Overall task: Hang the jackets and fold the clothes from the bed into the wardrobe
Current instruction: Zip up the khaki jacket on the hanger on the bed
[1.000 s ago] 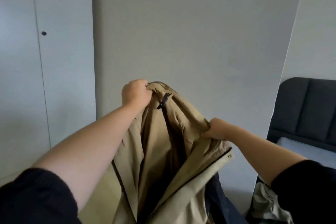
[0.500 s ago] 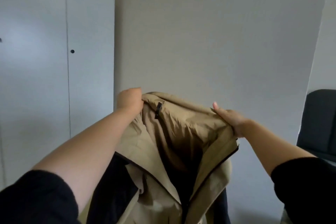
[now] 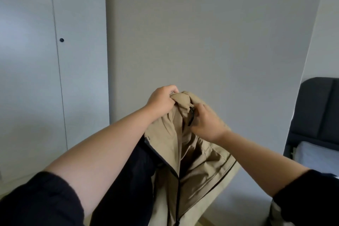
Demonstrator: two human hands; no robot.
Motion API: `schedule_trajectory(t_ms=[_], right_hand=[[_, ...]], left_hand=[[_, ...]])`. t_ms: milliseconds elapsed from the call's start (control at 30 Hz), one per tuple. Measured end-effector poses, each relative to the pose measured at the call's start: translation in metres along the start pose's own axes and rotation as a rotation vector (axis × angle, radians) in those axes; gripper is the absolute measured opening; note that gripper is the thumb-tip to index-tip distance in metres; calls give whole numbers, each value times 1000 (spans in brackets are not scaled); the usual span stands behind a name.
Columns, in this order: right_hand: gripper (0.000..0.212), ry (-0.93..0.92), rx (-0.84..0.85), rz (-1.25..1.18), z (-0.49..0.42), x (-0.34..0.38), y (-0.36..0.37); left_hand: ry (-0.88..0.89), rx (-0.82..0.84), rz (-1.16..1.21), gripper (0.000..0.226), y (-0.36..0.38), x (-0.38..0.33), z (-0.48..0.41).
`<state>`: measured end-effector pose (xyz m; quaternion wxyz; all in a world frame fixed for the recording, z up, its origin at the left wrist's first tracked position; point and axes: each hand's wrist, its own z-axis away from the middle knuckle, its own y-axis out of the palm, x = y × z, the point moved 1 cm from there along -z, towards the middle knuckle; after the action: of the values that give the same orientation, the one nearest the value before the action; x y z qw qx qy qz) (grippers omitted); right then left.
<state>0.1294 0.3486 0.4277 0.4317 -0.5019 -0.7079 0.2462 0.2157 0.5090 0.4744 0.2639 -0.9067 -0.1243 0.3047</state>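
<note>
Your left hand [image 3: 161, 102] clenches the beige jacket [image 3: 185, 152] at its collar. Your right hand [image 3: 207, 123] pinches the black loop [image 3: 191, 118] there.

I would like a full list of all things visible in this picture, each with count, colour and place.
jacket: one, beige with a dark zipper, held up in the centre
dark garment: one, black or navy, hanging under the jacket at lower centre
wardrobe: one, white, doors closed, on the left
door knob: one, black, on the wardrobe door
wall: grey-white, behind the jacket
headboard: one, dark grey, right edge
pillow: one, pale, below the headboard
crumpled cloth: one, pale, bottom right corner
sleeves: two, black, bottom corners
left hand: gripping the jacket's top
right hand: closed on the jacket beside the zipper pull
</note>
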Motion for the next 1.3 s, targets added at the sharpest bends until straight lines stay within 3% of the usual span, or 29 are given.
schedule_trajectory(t_ms=[67, 233, 300, 367, 400, 500, 567, 700, 800, 900, 1033, 1167, 1300], right_hand=[[67, -25, -70, 56, 3, -4, 6], [61, -52, -288, 54, 1, -9, 5], [50, -93, -307, 84, 0, -11, 5], [17, -92, -302, 65, 0, -10, 3], [15, -79, -285, 64, -1, -10, 2], [38, -44, -244, 104, -1, -17, -5], [34, 6, -223, 198, 0, -21, -13], [15, 21, -165, 343, -2, -24, -30], [18, -34, -123, 630, -3, -24, -37], [19, 48, -57, 734, -3, -26, -38], [17, 155, 73, 830, 2, -25, -36], [11, 345, 183, 860, 10, -43, -33], [5, 482, 252, 773, 15, -61, -37]], left_hand=[[54, 44, 14, 34, 1, -4, 0], [142, 135, 65, 39, -1, -14, 0], [158, 161, 52, 38, -1, -16, -1], [164, 178, 46, 37, -1, -18, 0], [165, 180, 40, 36, -1, -18, 1], [166, 140, -36, 34, 4, -13, 4], [177, 113, -186, 31, 5, -7, 6], [440, 98, -912, 29, 7, 3, 11], [468, 130, -947, 25, 18, 11, 14], [347, 199, -871, 20, 27, 15, 13], [-69, 260, -788, 20, 34, 24, 11], [-65, 253, -882, 17, 43, 29, 18], [-443, 423, -660, 10, 43, 27, 15]])
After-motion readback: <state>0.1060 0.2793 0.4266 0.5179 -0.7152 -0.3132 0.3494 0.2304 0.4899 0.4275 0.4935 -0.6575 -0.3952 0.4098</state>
